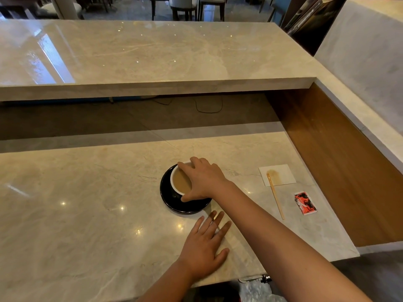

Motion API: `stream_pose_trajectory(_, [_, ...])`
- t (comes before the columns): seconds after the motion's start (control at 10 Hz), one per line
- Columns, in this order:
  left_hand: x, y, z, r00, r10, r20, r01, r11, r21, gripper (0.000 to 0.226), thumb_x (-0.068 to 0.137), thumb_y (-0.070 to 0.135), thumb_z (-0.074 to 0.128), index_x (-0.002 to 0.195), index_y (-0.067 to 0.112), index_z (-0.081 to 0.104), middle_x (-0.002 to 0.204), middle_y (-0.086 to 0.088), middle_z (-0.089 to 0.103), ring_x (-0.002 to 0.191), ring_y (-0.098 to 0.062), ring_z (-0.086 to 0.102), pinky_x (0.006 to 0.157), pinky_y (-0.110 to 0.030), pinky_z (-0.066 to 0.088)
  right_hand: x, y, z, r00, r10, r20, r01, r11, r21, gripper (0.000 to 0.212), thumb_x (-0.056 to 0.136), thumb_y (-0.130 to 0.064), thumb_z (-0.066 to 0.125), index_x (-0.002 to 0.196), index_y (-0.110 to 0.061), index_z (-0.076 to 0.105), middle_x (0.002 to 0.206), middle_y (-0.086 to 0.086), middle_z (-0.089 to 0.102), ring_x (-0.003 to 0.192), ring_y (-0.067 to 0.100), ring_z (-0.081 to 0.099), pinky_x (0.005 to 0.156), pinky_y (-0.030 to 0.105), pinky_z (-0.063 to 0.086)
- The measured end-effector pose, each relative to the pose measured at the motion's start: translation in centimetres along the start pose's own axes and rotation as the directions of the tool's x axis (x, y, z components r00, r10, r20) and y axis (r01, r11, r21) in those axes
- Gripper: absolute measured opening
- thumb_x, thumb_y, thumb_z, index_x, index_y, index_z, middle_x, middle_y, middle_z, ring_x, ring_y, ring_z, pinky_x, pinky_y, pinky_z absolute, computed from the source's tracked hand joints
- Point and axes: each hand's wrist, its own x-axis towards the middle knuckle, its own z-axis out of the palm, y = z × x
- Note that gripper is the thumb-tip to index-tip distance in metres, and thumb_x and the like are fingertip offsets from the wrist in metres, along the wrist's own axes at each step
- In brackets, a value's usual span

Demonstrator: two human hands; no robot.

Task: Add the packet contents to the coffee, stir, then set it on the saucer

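A white coffee cup (177, 182) holding light brown coffee stands on a black saucer (168, 198) in the middle of the marble counter. My right hand (201, 179) grips the cup from above and from the right, fingers over the far rim and thumb at the near side. Flat on the counter just in front of the saucer rests my left hand (206, 240), fingers spread, holding nothing. A wooden stir stick (275, 196) lies to the right, its tip on a stained white napkin (277, 175). Further right lies a red and white packet (305, 203).
A raised marble ledge (152, 62) runs across behind the work counter, with a dark recess and cables beneath it. A wooden side panel (327, 160) and marble wall close off the right. The counter's front edge (239, 277) is near my arms.
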Motion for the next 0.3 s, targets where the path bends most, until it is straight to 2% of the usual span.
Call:
stream_pose_trajectory(0.1, [0.1,0.2,-0.4,1.000,0.008,-0.006,-0.009,1.000,-0.014,0.060,0.085,0.054,0.044,0.136,0.023,0.046,0.139,-0.007,0.048,0.129,-0.024,0.039,0.103,-0.045,0.036,-0.9,0.3,-0.6,1.000,0.013,-0.029,-0.011,0.998,0.058,0.096,0.066,-0.056,0.070,0.142,-0.027,0.018,0.146,0.013,0.028,0.132,0.033,0.027,0.100,0.050,0.035])
stream_pose_trajectory(0.2, [0.5,0.2,-0.7,0.999,-0.013,0.043,0.014,1.000,-0.015,0.061,0.081,0.053,0.044,0.132,0.022,0.052,0.135,-0.009,0.052,0.124,-0.026,0.046,0.098,-0.045,0.039,-1.8,0.9,-1.0,0.998,0.044,-0.038,-0.040,0.993,0.111,0.089,0.069,-0.055,0.068,0.141,-0.026,0.023,0.146,0.013,0.031,0.132,0.033,0.028,0.100,0.050,0.034])
stream_pose_trajectory(0.3, [1.2,0.4,-2.1,0.991,-0.013,0.133,0.012,1.000,0.010,0.062,0.082,0.047,0.043,0.138,0.019,0.046,0.142,-0.011,0.044,0.131,-0.029,0.037,0.101,-0.046,0.033,-3.3,2.2,-0.8,0.982,0.148,-0.120,-0.133,0.984,0.120,0.064,0.078,-0.049,0.060,0.132,-0.022,0.038,0.134,0.013,0.043,0.122,0.034,0.042,0.092,0.045,0.039])
